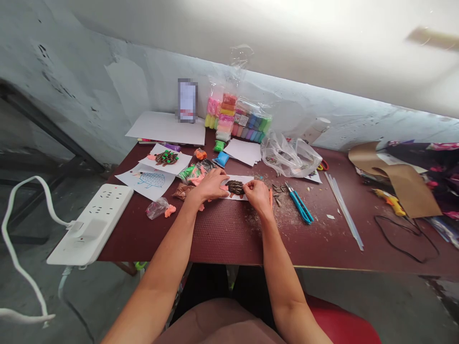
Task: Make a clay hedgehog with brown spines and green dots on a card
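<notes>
A small white card (238,196) lies on the dark red table, with a cluster of striped seeds (235,187) on it and bits of pink and brown clay around the cluster. My left hand (213,185) rests at the card's left edge, fingers apart, thumb near the pink clay. At the right end of the seed cluster my right hand (255,192) is pinched together; whatever is between its fingertips is hidden or too small to name. Loose seeds (278,196) and crumbs lie to the right of it.
Blue cutters (301,206), clear glue sticks (344,210) and a yellow glue gun (390,202) lie right. Packs of coloured clay (251,125) and a plastic bag (287,155) stand behind. Left are a hedgehog drawing (152,179), a seed-covered model (167,157) and a power strip (93,222).
</notes>
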A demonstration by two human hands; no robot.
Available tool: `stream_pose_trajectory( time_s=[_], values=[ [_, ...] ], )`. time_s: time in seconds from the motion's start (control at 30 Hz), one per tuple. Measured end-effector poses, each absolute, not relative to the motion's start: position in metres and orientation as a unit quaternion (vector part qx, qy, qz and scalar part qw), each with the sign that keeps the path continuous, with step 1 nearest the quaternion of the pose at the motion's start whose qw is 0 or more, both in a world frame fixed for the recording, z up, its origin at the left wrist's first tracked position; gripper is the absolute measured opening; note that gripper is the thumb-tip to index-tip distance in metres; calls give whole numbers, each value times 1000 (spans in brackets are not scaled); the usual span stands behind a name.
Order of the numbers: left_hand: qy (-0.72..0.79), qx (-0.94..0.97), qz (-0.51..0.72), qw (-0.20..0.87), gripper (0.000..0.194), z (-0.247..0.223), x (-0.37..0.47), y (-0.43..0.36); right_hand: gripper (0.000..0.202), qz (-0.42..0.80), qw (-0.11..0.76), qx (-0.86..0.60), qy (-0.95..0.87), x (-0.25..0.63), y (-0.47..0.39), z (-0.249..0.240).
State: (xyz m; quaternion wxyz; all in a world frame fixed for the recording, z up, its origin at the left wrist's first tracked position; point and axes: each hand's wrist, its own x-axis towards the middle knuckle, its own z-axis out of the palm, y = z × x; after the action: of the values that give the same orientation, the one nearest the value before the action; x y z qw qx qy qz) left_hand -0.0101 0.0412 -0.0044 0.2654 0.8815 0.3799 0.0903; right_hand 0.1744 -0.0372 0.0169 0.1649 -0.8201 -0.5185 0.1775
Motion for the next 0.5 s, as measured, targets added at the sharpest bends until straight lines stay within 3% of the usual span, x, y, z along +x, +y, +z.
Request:
stream_pose_trajectory(
  time_s=[0.5],
  values=[
    [381,879,93,271,50,-5,-11,41,21,178,165,-822,-515,173,-35,12]
  ],
)
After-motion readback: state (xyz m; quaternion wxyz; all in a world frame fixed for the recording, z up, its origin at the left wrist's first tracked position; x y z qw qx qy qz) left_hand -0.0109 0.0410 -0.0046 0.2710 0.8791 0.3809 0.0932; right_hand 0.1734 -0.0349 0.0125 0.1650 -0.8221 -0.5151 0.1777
